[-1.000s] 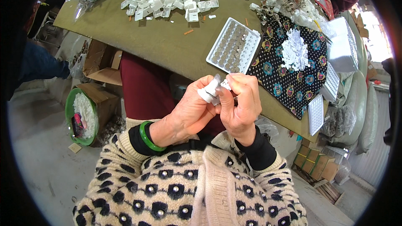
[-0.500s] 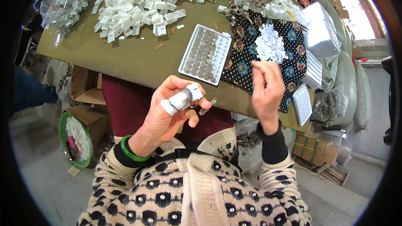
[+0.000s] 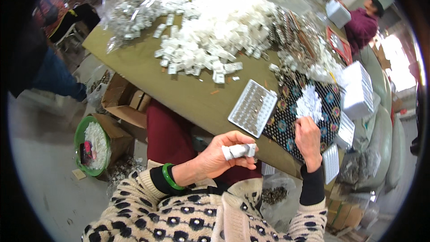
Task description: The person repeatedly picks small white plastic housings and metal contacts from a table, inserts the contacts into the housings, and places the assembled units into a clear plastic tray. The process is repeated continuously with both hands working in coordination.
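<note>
Left hand [image 3: 215, 157] is holding a small white piece [image 3: 251, 149] in a thumb-and-finger pinch above the lap, short of the desk [image 3: 179, 96] edge; a white wrap [image 3: 235, 152] is showing along the thumb side, with the exact join between the two being hard to tell. Right hand [image 3: 309, 139] is sitting at the near edge of a pile of white slips [image 3: 310, 101] on the dark patterned cloth [image 3: 282, 127], fingers curling together; whether it is gripping a slip, cannot tell, since the fingertips are facing away. Step in hand is looking like picking a single slip while the left is keeping its piece ready. Next move is probably calling for a fine pinch, separating one slip from its neighbours, then bringing it to the left hand without loosening that hold. White tray [image 3: 266, 115] of round metal discs is lying between heap of white plastic parts [image 3: 215, 31] and cloth.
</note>
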`<state>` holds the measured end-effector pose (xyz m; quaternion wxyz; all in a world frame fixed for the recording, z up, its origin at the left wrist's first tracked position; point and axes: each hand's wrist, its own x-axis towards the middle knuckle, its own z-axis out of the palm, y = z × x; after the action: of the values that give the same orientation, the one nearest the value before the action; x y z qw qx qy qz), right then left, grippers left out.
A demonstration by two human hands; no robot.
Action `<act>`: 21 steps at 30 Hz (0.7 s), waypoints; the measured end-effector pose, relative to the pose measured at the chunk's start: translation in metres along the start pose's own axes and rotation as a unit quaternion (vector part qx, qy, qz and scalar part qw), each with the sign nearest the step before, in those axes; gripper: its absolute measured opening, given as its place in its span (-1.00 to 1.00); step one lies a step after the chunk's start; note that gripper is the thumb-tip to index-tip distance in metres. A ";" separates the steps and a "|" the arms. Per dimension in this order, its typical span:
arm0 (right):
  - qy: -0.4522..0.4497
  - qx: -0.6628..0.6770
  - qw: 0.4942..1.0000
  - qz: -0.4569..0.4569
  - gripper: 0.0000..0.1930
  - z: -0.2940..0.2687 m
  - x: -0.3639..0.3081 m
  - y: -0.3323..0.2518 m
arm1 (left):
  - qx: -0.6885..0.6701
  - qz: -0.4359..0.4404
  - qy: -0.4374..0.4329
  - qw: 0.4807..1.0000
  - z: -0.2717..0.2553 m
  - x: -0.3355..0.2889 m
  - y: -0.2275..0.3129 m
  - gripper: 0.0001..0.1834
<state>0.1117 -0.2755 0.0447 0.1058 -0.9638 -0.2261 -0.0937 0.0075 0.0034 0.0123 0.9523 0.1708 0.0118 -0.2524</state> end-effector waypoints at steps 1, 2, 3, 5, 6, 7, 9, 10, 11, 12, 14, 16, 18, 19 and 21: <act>0.032 0.011 0.999 -0.012 -0.96 -0.003 0.000 -0.005 | -0.012 -0.003 -0.005 1.000 -0.001 0.000 0.000 -0.75; 0.060 0.022 0.998 -0.020 -0.96 -0.006 0.000 -0.012 | 0.002 -0.003 0.000 1.000 -0.001 0.000 0.001 -0.75; 0.045 0.090 0.995 0.020 -0.96 -0.012 -0.003 -0.020 | -0.004 -0.005 -0.002 1.000 -0.002 0.000 0.002 -0.75; 0.037 0.281 0.955 0.091 -0.93 -0.017 -0.007 -0.044 | -0.003 -0.006 -0.002 1.000 0.000 0.000 0.005 -0.73; 0.019 0.384 0.916 0.112 -0.94 -0.022 -0.010 -0.058 | -0.006 0.006 -0.004 1.000 0.001 0.000 0.005 -0.73; 0.029 0.451 0.886 0.101 -0.95 -0.021 -0.010 -0.071 | 0.011 0.019 0.008 1.000 0.003 0.001 0.007 -0.74; 0.045 0.532 0.843 0.065 -0.94 -0.020 -0.011 -0.097 | 0.034 0.044 0.035 0.998 0.005 0.000 0.008 -0.77; 0.045 0.546 0.835 0.047 -0.92 -0.018 -0.010 -0.107 | 0.039 0.053 0.052 0.996 0.006 -0.002 0.009 -0.79; 0.049 0.541 0.839 0.031 -0.91 -0.016 -0.009 -0.115 | 0.027 0.055 0.056 0.997 0.005 -0.004 0.011 -0.80; 0.058 0.533 0.844 0.014 -0.92 -0.014 -0.008 -0.122 | 0.032 0.060 0.057 0.996 0.004 -0.005 0.014 -0.78; 0.078 0.534 0.842 0.000 -0.91 -0.007 -0.008 -0.133 | 0.022 0.076 0.040 0.996 0.002 -0.008 0.016 -0.76; 0.077 0.541 0.838 -0.004 -0.92 -0.001 -0.008 -0.139 | 0.016 0.065 0.046 0.997 0.001 -0.009 0.018 -0.74; 0.064 0.596 0.800 0.011 -0.95 0.003 -0.011 -0.144 | 0.008 0.046 0.037 0.998 0.002 -0.010 0.021 -0.69; 0.066 0.581 0.811 0.004 -0.94 0.005 -0.011 -0.144 | 0.014 0.042 0.042 0.998 0.003 -0.011 0.021 -0.69; 0.067 0.553 0.830 -0.008 -0.93 0.007 -0.011 -0.145 | 0.014 0.032 0.043 0.998 0.004 -0.011 0.023 -0.68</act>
<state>0.0366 -0.1516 0.0591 0.6356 -0.7335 -0.2401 -0.0180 0.0090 0.0254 0.0245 0.9561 0.1951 0.0442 -0.2141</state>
